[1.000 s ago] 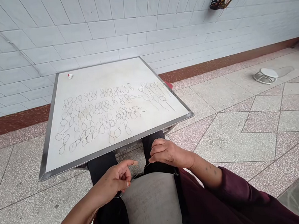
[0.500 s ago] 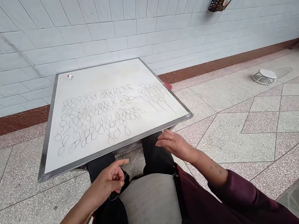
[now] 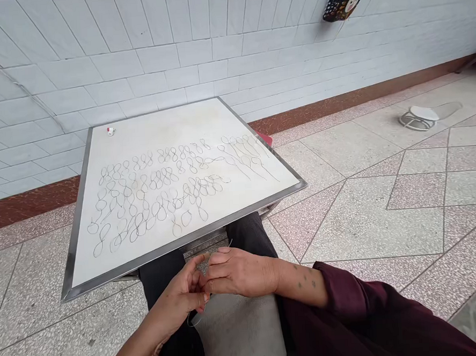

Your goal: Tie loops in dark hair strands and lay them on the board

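Note:
My left hand (image 3: 179,295) is over my lap, thumb and fingers pinched on a thin wire (image 3: 195,322) that curls in a loop below the thumb. My right hand (image 3: 241,272) meets it from the right, its fingertips bent together against the left fingers. A short end of the strand pokes out above the right knuckles. The right fingertips partly hide the place where both hands meet. In front of my knees stands a white table (image 3: 149,119) with a metal edge. Rows of thin wires twisted into figure-eight loops (image 3: 159,209) lie on it.
Several single-loop wires with straight tails (image 3: 247,158) lie at the table's right side. A small white-and-red object (image 3: 111,131) sits at the far left corner. A tiled wall stands behind. A low white stool (image 3: 420,117) is on the floor at right; a dark basket (image 3: 345,0) hangs above.
My right hand has come down and left from near the table edge to the left hand, closing its fingers at the wire. The left hand has stayed nearly in place, still holding the wire.

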Tool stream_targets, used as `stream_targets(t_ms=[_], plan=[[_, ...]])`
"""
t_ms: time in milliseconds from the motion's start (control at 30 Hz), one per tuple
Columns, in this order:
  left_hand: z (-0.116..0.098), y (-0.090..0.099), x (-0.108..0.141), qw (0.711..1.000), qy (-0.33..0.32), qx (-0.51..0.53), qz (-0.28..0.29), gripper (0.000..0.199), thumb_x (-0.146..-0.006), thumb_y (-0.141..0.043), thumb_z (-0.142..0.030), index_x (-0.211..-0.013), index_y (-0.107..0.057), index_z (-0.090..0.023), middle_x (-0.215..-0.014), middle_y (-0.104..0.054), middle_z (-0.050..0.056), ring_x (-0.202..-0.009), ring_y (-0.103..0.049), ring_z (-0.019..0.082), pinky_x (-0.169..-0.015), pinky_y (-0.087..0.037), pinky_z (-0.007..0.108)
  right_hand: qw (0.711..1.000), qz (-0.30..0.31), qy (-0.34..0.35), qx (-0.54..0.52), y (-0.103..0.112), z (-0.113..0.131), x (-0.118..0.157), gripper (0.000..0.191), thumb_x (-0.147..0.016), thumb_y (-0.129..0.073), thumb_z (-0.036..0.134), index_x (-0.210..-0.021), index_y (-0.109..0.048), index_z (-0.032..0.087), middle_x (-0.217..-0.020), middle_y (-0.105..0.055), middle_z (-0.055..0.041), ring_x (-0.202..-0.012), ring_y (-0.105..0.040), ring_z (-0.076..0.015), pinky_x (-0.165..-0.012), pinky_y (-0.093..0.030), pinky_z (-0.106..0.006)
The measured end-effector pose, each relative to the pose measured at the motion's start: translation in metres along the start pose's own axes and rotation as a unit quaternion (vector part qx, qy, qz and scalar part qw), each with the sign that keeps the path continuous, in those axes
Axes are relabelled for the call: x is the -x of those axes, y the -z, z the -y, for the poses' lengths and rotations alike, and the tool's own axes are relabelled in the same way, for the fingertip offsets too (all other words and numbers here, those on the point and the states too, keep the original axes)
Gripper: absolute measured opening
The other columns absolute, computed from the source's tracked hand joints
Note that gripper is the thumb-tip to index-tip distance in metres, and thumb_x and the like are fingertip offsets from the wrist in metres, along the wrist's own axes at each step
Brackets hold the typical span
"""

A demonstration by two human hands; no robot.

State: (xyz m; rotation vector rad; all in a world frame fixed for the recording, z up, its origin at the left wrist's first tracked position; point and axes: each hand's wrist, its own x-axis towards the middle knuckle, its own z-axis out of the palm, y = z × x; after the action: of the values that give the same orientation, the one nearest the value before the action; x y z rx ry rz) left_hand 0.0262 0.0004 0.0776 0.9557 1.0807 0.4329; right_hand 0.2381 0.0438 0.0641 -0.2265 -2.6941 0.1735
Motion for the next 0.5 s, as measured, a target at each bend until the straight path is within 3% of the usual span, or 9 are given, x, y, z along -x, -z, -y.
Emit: stream_targets(t_ms=[300,500], plan=[[0.000,0.004,0.008,0.996,0.002,-0.083,0.041,0.082,-0.068,-0.057,-0.020,-0.147,-0.039,-0.020,-0.080,-0.053,-0.003,-0.068,-0.047,0.016,-0.061,-0.040,0.032,0.999,0.019,0.011,0.032,0.004,-0.002,0.016,0.021,-0.105,-0.046,0.016,-0.102,-0.067,0.019,-0.095,-0.068,-0.0021,-0.092,-0.053,-0.0155,-0.079,-0.039,-0.031],[0.008,0.011,0.007,0.995,0.004,-0.088,0.044,0.083,-0.065,-0.057,-0.020,-0.146,-0.041,-0.019,-0.077,-0.051,-0.004,-0.065,-0.044,0.015,-0.059,-0.040,0.030,0.999,0.022,-0.033,0.029,0.004,-0.001,0.022,0.019,-0.106,-0.047,0.020,-0.110,-0.065,0.017,-0.090,-0.066,-0.0033,-0.084,-0.051,-0.0153,-0.077,-0.040,-0.030]])
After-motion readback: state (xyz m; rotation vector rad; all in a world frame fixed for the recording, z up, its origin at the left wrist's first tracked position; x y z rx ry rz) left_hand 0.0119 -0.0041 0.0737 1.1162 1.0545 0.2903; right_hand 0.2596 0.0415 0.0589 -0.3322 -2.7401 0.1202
